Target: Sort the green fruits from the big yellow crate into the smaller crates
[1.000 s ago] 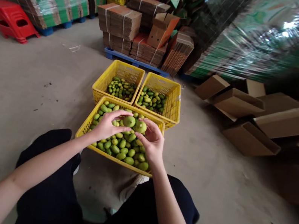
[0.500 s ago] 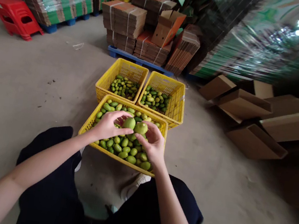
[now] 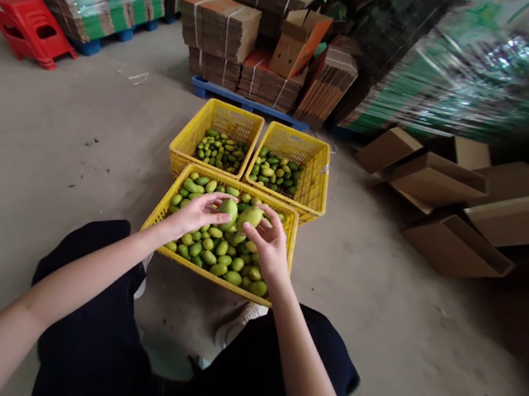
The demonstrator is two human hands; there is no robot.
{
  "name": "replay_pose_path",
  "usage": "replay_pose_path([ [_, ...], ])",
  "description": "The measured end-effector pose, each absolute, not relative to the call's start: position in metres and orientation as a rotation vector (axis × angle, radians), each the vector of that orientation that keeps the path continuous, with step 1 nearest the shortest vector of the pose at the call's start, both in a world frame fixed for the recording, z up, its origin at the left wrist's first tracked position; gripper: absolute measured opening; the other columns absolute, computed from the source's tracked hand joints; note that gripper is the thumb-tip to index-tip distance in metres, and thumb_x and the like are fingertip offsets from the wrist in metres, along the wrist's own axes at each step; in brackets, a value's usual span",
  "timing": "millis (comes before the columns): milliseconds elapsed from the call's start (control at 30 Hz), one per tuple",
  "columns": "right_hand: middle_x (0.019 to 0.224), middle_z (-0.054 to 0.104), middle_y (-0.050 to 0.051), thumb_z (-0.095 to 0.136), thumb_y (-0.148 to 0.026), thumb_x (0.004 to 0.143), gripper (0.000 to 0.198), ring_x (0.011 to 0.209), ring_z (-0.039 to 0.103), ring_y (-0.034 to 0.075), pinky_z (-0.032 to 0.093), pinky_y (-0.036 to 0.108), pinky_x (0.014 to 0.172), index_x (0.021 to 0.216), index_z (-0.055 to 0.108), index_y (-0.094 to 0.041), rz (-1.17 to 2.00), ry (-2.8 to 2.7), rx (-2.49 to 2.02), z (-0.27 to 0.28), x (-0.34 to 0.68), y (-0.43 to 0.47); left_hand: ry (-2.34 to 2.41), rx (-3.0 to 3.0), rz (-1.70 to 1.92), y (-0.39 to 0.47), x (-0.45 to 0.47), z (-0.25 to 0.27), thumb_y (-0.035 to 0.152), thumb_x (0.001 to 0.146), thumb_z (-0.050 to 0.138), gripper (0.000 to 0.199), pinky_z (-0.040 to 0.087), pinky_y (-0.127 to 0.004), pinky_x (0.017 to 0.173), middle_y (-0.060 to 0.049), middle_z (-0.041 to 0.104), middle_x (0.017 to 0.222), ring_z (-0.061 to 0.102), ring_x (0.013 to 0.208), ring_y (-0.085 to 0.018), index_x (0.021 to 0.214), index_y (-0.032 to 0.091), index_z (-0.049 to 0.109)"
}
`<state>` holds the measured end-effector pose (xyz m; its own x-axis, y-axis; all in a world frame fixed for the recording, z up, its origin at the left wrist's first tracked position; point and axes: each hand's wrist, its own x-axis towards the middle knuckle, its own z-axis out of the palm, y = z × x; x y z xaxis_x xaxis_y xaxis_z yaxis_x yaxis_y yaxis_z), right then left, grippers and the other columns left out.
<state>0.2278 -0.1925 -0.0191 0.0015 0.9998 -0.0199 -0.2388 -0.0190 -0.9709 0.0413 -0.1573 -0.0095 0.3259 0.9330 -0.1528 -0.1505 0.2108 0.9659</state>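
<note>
My left hand (image 3: 198, 215) is closed round a green lemon (image 3: 228, 209), thumb in front and fingers behind. In my right hand (image 3: 271, 248) is a second, yellower green lemon (image 3: 249, 218), gripped between thumb and fingers. The two fruits are side by side and look to be touching. Both hands are above the front yellow crate (image 3: 215, 278), which is filled with loose green lemons (image 3: 210, 258). My hands hide part of the fruit below them.
Two more yellow crates, left (image 3: 179, 143) and right (image 3: 314, 196), stand behind, partly filled with fruit. Flattened cartons (image 3: 222, 29) sit on a blue pallet (image 3: 245, 101). Open cardboard boxes (image 3: 459, 247) lie right. A red stool (image 3: 27, 26) stands far left.
Both lemons have turned in my fingers, the right one now tilted more upright and raised slightly. My hands stay over the front crate; the view has shifted a little.
</note>
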Motion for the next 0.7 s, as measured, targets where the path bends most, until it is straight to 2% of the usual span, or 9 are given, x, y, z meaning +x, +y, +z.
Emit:
replay_pose_path([
  [133, 0.099, 0.069, 0.000, 0.085, -0.023, 0.064, 0.060, 0.095, 0.067, 0.021, 0.054, 0.038, 0.089, 0.117, 0.056, -0.030, 0.959, -1.204, -1.070, -0.019, 0.230, -0.193, 0.911, 1.339, 1.084, -0.158, 0.044, -0.009, 0.023, 0.056, 0.090, 0.050, 0.052, -0.031, 0.092, -0.007, 0.067, 0.110, 0.063, 0.103, -0.019, 0.101, 0.019, 0.067],
  [267, 0.107, 0.068, 0.004, 0.081, -0.022, 0.068, 0.041, 0.103, 0.064, 0.023, 0.052, 0.040, 0.093, 0.103, 0.061, -0.027, 0.829, -1.280, -1.104, -0.023, 0.228, -0.196, 0.854, 1.402, 1.134, -0.160, 0.049, -0.010, 0.022, 0.060, 0.088, 0.041, 0.050, -0.033, 0.098, -0.007, 0.067, 0.106, 0.063, 0.105, -0.019, 0.095, 0.018, 0.067],
  [367, 0.106, 0.068, 0.003, 0.082, -0.025, 0.067, 0.036, 0.100, 0.064, 0.022, 0.052, 0.039, 0.092, 0.098, 0.064, -0.026, 0.899, -1.225, -1.086, -0.023, 0.228, -0.197, 0.851, 1.318, 1.135, -0.160, 0.049, -0.009, 0.023, 0.061, 0.087, 0.042, 0.052, -0.032, 0.095, -0.007, 0.067, 0.110, 0.063, 0.105, -0.020, 0.098, 0.018, 0.069],
  [467, 0.103, 0.070, 0.002, 0.082, -0.031, 0.067, 0.038, 0.096, 0.066, 0.022, 0.055, 0.038, 0.087, 0.101, 0.065, -0.026, 1.131, -1.025, -1.047, -0.019, 0.230, -0.194, 0.834, 1.035, 1.081, -0.159, 0.047, -0.007, 0.026, 0.069, 0.082, 0.038, 0.055, -0.031, 0.088, -0.008, 0.068, 0.112, 0.065, 0.101, -0.020, 0.103, 0.017, 0.069],
  [600, 0.088, 0.072, 0.003, 0.069, -0.044, 0.072, 0.035, 0.079, 0.067, 0.023, 0.057, 0.038, 0.069, 0.101, 0.066, -0.024, 1.464, -0.810, -0.922, -0.016, 0.232, -0.188, 0.750, 0.590, 0.964, -0.156, 0.048, -0.001, 0.031, 0.085, 0.064, 0.024, 0.058, -0.028, 0.071, -0.009, 0.071, 0.096, 0.069, 0.085, -0.018, 0.101, 0.014, 0.068],
  [667, 0.081, 0.069, 0.002, 0.066, -0.048, 0.074, 0.033, 0.064, 0.061, 0.018, 0.052, 0.033, 0.056, 0.096, 0.066, -0.023, 1.541, -0.781, -0.884, -0.016, 0.231, -0.187, 0.718, 0.475, 0.924, -0.155, 0.049, 0.001, 0.035, 0.087, 0.063, 0.025, 0.054, -0.021, 0.056, -0.007, 0.069, 0.085, 0.067, 0.070, -0.013, 0.098, 0.013, 0.067],
  [700, 0.077, 0.067, 0.001, 0.067, -0.048, 0.074, 0.031, 0.057, 0.056, 0.015, 0.047, 0.030, 0.050, 0.093, 0.065, -0.023, 1.548, -0.772, -0.887, -0.017, 0.229, -0.187, 0.715, 0.453, 0.915, -0.154, 0.050, 0.002, 0.036, 0.085, 0.066, 0.025, 0.048, -0.016, 0.047, -0.005, 0.067, 0.080, 0.063, 0.061, -0.010, 0.096, 0.013, 0.067],
])
